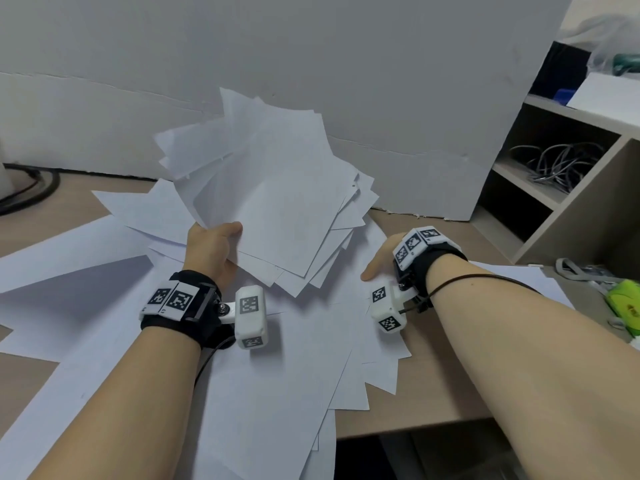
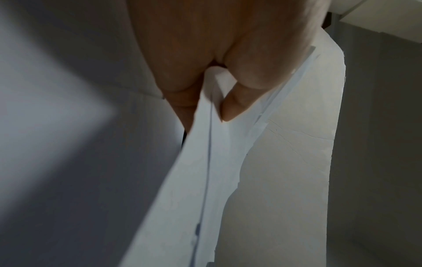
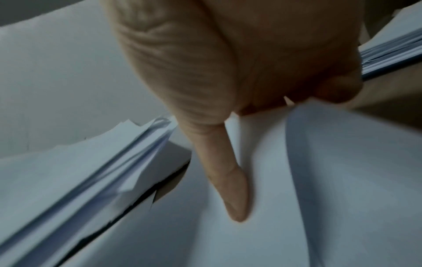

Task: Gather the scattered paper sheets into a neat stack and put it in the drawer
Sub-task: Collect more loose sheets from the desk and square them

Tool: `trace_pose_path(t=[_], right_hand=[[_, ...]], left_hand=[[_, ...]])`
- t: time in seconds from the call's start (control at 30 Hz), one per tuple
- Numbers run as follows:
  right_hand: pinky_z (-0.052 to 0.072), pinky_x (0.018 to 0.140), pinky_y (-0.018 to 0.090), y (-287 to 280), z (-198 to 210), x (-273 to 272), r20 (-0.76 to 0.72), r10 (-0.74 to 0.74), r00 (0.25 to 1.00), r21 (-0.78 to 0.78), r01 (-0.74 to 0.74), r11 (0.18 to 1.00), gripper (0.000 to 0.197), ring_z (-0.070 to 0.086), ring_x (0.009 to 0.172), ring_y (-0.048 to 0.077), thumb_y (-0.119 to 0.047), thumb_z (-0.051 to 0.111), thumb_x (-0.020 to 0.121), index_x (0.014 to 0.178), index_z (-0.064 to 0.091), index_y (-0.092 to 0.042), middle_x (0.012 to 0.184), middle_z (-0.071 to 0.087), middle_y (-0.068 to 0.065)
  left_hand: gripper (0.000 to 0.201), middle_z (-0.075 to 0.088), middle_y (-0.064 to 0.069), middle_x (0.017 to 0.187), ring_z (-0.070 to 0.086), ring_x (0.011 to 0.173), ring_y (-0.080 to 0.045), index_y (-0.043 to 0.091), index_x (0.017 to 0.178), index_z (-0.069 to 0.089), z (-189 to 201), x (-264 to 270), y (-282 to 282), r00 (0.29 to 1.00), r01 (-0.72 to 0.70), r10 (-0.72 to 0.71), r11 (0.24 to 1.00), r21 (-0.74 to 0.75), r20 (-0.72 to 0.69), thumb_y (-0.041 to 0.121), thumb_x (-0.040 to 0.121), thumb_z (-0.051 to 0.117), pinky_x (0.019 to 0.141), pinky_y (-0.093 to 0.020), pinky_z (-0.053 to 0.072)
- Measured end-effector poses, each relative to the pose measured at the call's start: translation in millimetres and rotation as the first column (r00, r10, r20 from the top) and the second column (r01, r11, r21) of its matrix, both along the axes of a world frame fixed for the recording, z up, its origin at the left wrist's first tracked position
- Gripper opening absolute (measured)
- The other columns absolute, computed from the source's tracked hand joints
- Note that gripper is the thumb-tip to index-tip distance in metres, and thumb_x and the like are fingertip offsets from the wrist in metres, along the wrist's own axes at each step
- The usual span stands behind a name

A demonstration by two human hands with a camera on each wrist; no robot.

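Note:
My left hand (image 1: 214,244) grips a loose, uneven bundle of white paper sheets (image 1: 277,202) and holds it tilted up off the desk, thumb on top. In the left wrist view the thumb (image 2: 230,108) pinches the bundle's (image 2: 205,171) edge. More sheets (image 1: 259,393) lie spread over the desk in front of me. My right hand (image 1: 379,261) is down at their right edge. Its thumb (image 3: 230,189) lies on a sheet (image 3: 342,180) that curls up toward the palm, with the fingers hidden behind it. No drawer is in view.
A white board (image 1: 381,98) stands behind the papers. At the right is a beige shelf unit (image 1: 554,209) holding grey cables (image 1: 557,164), with a green object (image 1: 623,306) below it. A black cable (image 1: 31,192) lies at the far left. The desk's front edge (image 1: 415,427) is near.

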State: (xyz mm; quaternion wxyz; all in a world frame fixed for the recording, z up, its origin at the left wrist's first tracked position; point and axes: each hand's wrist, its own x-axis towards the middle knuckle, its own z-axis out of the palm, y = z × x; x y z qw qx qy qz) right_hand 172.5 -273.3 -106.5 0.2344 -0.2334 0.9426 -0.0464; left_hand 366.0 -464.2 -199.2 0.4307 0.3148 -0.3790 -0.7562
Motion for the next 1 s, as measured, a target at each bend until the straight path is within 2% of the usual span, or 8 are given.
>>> trace_pose_path(t=[0.1,0.23,0.37,0.43,0.67,0.8,0.9,1.0], right_hand=[[0.05,0.054,0.024,12.0,1.6,-3.2,0.051,-0.04,0.998,-0.047,0.042,0.998,0.029,0.065,0.061,0.023,-0.038,0.086,0.07,0.081,0.07,-0.016,0.079,0.069,0.007],[0.046,0.05,0.023,23.6,8.1,-2.4,0.042,-0.1,0.994,-0.068,0.102,0.992,0.036,0.059,0.047,0.023,-0.04,0.076,0.081,0.094,0.066,-0.008,0.053,0.063,0.009],[0.047,0.072,0.029,30.6,14.6,-16.2,-0.176,-0.172,0.969,-0.233,0.129,0.964,0.031,0.064,0.089,0.029,-0.026,0.064,0.091,0.117,0.06,-0.009,0.095,0.063,0.012],[0.049,0.078,0.032,37.0,19.2,-32.7,-0.293,-0.192,0.937,-0.332,0.088,0.939,0.02,0.063,0.09,0.03,-0.017,0.053,0.093,0.109,0.061,-0.008,0.097,0.059,0.01],[0.038,0.075,0.032,68.2,88.8,-17.7,-0.241,-0.58,0.778,-0.875,0.084,0.477,0.02,0.046,0.085,0.03,-0.003,0.046,0.093,0.107,0.059,-0.004,0.106,0.048,0.013],[0.041,0.077,0.029,63.8,117.5,-7.1,-0.142,-0.593,0.793,-0.975,-0.008,0.222,0.02,0.056,0.096,0.029,-0.008,0.047,0.096,0.111,0.06,-0.01,0.114,0.059,0.011],[0.041,0.071,0.022,54.5,119.9,4.2,-0.077,-0.518,0.852,-0.989,0.001,0.148,0.016,0.056,0.086,0.02,-0.007,0.049,0.095,0.102,0.063,-0.011,0.104,0.064,0.003],[0.038,0.064,0.025,37.1,94.9,16.3,0.045,-0.42,0.907,-0.987,0.106,0.123,0.027,0.049,0.072,0.022,-0.003,0.049,0.091,0.069,0.048,-0.019,0.084,0.055,0.003]], left_hand=[[0.033,0.069,-0.017,0.098,0.069,0.087,-0.034,0.004,0.115,0.062,0.9,-1.2,1.8,1.0,0.007,-0.007,1.0,0.016,0.018,-0.01,0.086,0.059,0.086,-0.053,0.057],[0.041,0.068,-0.02,0.102,0.069,0.094,-0.039,0.001,0.124,0.059,2.0,0.0,3.4,0.998,0.015,-0.017,0.999,0.039,0.056,-0.009,0.085,0.059,0.09,-0.065,0.052],[0.042,0.067,-0.017,0.101,0.068,0.102,-0.042,0.004,0.126,0.058,5.6,1.9,7.5,0.995,0.028,-0.031,0.999,0.036,0.09,-0.009,0.085,0.058,0.09,-0.07,0.05],[0.043,0.067,-0.016,0.099,0.068,0.094,-0.038,0.004,0.128,0.058,5.3,2.7,9.3,0.994,0.025,-0.029,0.999,0.032,0.108,-0.009,0.087,0.057,0.09,-0.069,0.05],[0.037,0.064,-0.019,0.103,0.063,0.095,-0.041,0.01,0.109,0.061,5.7,1.6,5.2,0.983,-0.008,0.007,1.0,0.005,0.183,-0.006,0.076,0.06,0.084,-0.064,0.053],[0.019,0.054,-0.016,0.079,0.054,0.076,-0.033,0.003,0.092,0.057,20.5,4.2,17.0,0.956,0.052,-0.028,0.996,-0.077,0.291,-0.012,0.081,0.051,0.068,-0.04,0.048],[0.019,0.054,-0.018,0.082,0.055,0.07,-0.031,0.0,0.09,0.057,28.8,11.2,28.8,0.959,0.127,-0.103,0.989,-0.073,0.265,-0.015,0.087,0.047,0.068,-0.041,0.048],[0.016,0.07,-0.021,0.086,0.071,0.076,-0.035,-0.005,0.102,0.06,34.9,26.2,36.3,0.968,0.174,-0.175,0.985,0.018,0.179,-0.012,0.093,0.05,0.069,-0.046,0.06]])
